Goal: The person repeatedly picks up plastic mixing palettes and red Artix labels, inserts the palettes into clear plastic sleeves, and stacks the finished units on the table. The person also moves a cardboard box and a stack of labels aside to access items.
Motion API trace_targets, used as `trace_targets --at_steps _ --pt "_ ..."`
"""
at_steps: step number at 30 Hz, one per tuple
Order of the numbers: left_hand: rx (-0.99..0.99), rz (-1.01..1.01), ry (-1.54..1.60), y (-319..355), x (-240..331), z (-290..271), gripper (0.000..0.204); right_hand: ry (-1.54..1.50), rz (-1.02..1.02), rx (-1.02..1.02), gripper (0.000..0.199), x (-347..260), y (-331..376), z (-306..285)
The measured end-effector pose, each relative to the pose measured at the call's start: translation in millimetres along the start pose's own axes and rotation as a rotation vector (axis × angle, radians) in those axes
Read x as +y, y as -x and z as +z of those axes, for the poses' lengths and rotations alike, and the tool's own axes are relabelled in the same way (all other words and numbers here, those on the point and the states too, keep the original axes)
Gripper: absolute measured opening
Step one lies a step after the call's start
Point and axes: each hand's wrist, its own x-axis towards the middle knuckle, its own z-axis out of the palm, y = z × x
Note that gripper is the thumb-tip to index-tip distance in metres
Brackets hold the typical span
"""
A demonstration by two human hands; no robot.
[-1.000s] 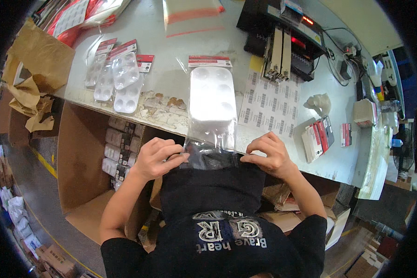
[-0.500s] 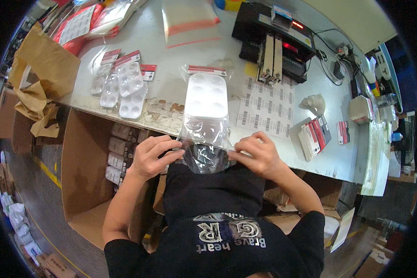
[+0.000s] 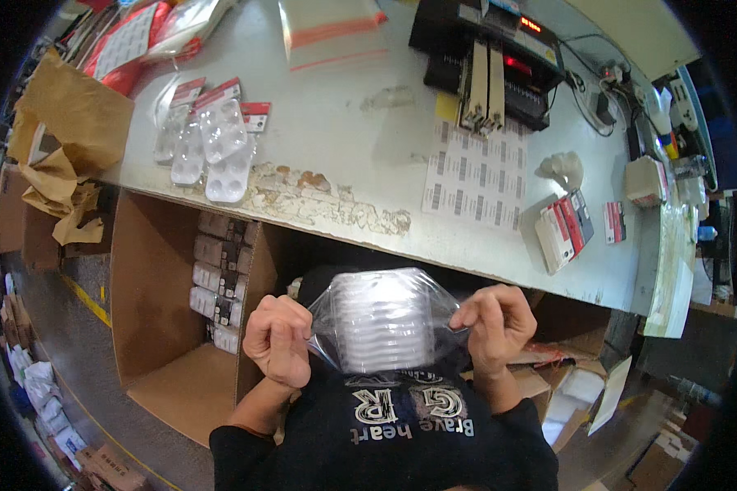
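In front of my chest, below the table edge, a clear plastic bag (image 3: 323,326) is stretched sideways between my hands. Inside it sits a stack of white plastic palette trays (image 3: 383,327), seen edge-on with several ribbed layers. My left hand (image 3: 278,340) is closed and pinches the bag's left side. A corner on the other side is gripped by the closed fingers of my right hand (image 3: 494,324). On the table at the left lie several bagged white palettes (image 3: 223,135) with red header cards.
A black machine (image 3: 491,61) with a red display stands at the table's back. Near it lie a barcode label sheet (image 3: 477,182) and red-and-white cards (image 3: 563,233). Flat clear bags (image 3: 332,33) lie at the far edge. An open cardboard box (image 3: 160,286) with packed goods stands below left.
The bagged palettes have come off the table toward my chest and tipped up, showing the stack's side. Both hands moved nearer to me, and the bag is now pulled taut between them.
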Motion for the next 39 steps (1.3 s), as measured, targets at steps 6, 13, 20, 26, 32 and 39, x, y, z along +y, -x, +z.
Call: trace_targets --at_steps 6,13,20,26,32,39 --pt "0.301 -0.664 0.107 24.7 -11.0 -13.8 0.021 -0.118 0.612 0.126 0.011 33.6 8.9 -3.1" --pt "0.141 -0.538 -0.072 32.3 -37.2 12.9 0.014 0.061 0.523 0.185 0.008 68.1 26.4 21.2" --pt "-0.189 0.016 -0.639 63.3 -65.5 -28.6 0.026 0.721 -0.112 -0.083 0.023 67.9 22.5 8.7" --pt "-0.341 -0.090 -0.658 36.6 -65.5 -8.6 0.095 0.575 0.023 -0.332 0.043 88.8 25.5 6.1" --pt "-0.611 0.440 -1.343 -124.2 -34.9 39.1 0.076 0.110 0.242 -0.363 0.026 125.4 -32.7 59.3" --pt "-0.638 0.541 -1.462 -211.3 -112.4 89.1 0.027 1.017 -0.037 -0.251 0.037 136.1 -113.3 -19.2"
